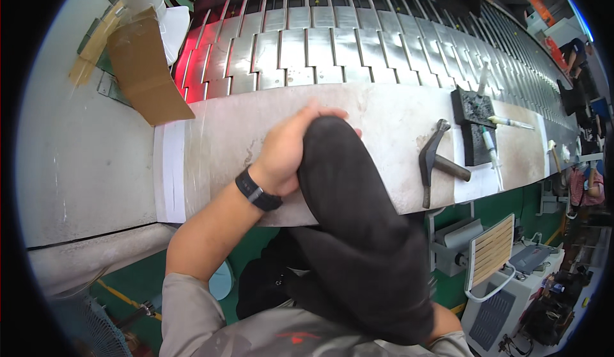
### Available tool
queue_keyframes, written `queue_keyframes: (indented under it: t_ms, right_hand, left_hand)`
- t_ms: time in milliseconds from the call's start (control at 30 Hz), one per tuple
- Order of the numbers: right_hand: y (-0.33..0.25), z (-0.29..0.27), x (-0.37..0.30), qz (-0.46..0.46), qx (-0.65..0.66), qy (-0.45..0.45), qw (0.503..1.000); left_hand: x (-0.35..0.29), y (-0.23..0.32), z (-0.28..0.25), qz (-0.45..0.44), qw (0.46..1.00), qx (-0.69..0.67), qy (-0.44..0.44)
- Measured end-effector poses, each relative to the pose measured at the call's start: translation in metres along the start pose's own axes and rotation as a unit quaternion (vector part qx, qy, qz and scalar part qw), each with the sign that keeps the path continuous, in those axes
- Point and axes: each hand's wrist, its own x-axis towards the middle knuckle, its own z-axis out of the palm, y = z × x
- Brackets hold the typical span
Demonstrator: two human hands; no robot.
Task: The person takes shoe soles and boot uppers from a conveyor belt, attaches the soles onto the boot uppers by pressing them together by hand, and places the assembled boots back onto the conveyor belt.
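A loose black sleeve (348, 178) covers my right arm from above the elbow to a rounded end over the worktop. Bare skin shows only at the upper arm, near the shoulder. My left hand (288, 142), with a black watch (258, 192) on its wrist, is wrapped round the left side and far end of this sleeve. Its fingers pass behind the cloth, and fingertips show beyond it. My right hand is hidden by the black cloth, so its fingers cannot be made out. To the right, a hammer (451, 166) lies on the pale worktop (396, 117), apart from both hands.
Black blocks (474, 144) with syringes (510, 122) stand right of the hammer. Overlapping metal slats (300, 47) run along the far side. Brown cardboard (144, 69) stands at the left. A wooden-slatted seat (491, 249) is below right; people work at the far right.
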Motion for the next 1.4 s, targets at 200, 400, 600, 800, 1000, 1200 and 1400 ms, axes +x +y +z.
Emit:
queue_keyframes:
  t_ms: [200,400,600,800,1000,1200,1400]
  right_hand:
    - [-0.088,0.021,0.108,0.044,0.043,0.041,0.997]
    - [-0.115,0.049,0.306,-0.132,-0.063,0.091,0.985]
    - [-0.106,0.002,0.435,-0.109,-0.448,0.222,0.859]
    - [-0.092,0.021,0.396,-0.092,-0.553,0.219,0.798]
    - [-0.087,0.009,0.312,-0.173,-0.751,-0.013,0.637]
    - [-0.093,0.004,0.304,-0.198,-0.723,-0.033,0.661]
    - [-0.089,0.002,0.302,-0.176,-0.730,-0.049,0.659]
  left_hand:
    - [0.019,0.042,-0.015,0.130,0.980,0.053,0.141]
    - [-0.006,0.027,-0.057,0.159,0.969,0.067,0.179]
    - [0.000,0.002,-0.051,0.201,0.947,0.225,0.114]
    - [-0.022,0.006,-0.033,0.199,0.877,0.429,0.082]
    - [-0.027,0.004,-0.029,0.233,0.747,0.622,0.026]
    - [-0.024,0.001,-0.028,0.239,0.733,0.635,0.048]
    - [-0.026,-0.001,-0.030,0.273,0.720,0.634,0.069]
